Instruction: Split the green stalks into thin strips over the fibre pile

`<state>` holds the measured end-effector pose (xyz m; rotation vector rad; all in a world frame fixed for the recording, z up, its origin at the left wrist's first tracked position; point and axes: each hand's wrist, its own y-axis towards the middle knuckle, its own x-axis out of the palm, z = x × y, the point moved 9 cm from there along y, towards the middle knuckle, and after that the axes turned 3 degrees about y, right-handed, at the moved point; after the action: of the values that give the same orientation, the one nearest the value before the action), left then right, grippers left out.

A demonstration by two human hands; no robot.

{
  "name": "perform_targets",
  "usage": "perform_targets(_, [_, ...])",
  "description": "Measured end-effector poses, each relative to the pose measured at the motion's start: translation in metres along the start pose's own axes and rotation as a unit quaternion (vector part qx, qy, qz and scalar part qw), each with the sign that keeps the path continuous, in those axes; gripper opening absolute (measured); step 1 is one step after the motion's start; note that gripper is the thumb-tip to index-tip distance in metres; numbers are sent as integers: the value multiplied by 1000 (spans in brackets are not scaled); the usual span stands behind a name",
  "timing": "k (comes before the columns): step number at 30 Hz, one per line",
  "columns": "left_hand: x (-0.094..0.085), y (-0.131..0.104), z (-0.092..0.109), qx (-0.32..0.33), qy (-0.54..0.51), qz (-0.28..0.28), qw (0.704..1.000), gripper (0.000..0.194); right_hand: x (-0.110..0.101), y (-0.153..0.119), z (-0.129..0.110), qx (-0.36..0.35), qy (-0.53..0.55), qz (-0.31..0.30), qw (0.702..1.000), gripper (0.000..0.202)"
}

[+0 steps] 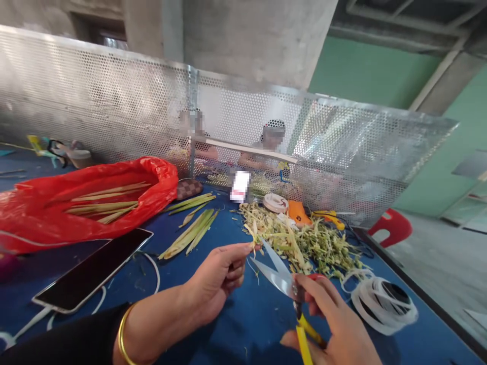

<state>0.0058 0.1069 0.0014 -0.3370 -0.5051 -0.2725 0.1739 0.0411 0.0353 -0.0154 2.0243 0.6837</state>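
Note:
My left hand [218, 276] is closed, pinching a small pale yellow-green strip of plant [254, 238] between thumb and fingertips. In my right hand [335, 319] is a pair of scissors [278, 276], its silver blades spread and pointing at the strip. The blade tips are close to the left fingertips; whether they touch the strip I cannot tell. Yellow handles [306, 339] and a bit of red show at the right hand, partly hidden by the fingers. Just beyond both hands lies a heap of cut plant scraps [304, 241]. Several long pale-green leaves [194, 233] lie to the left.
A red plastic bag [152, 177] with long stalks and a dark phone [95, 271] are at left. A coil of white strap [384, 304] lies at right. Behind stand a lit phone [239, 186], a tape roll [276, 203] and a perforated metal screen [133, 96], with people beyond.

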Motion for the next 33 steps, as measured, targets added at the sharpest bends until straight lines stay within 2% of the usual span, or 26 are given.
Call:
perform_targets(4, [2, -4, 2, -11, -48, -1, 999, 18, 11, 0, 6, -8, -76, 5, 997, 65])
perform_targets(9, [3, -6, 4, 0, -35, -2, 999, 15, 11, -5, 2, 0, -132, 45, 990, 60])
perform_targets(13, [3, -6, 0, -17, -43, 7, 999, 15, 11, -7, -4, -11, -157, 48, 986, 55])
perform_targets(16, [5, -5, -3, -34, -59, 2, 998, 14, 10, -7, -4, -12, -170, 44, 984, 60])
perform_targets(20, [4, -3, -6, -43, -47, -2, 998, 16, 10, -6, -6, -47, -206, 33, 977, 65])
perform_targets(27, [5, 2, -8, -28, -27, -38, 998, 13, 5, -7, -8, -65, -269, 47, 960, 56])
perform_targets(33, [1, -3, -2, 7, 48, 1, 999, 10, -3, -9, -24, -99, -332, 88, 934, 51])
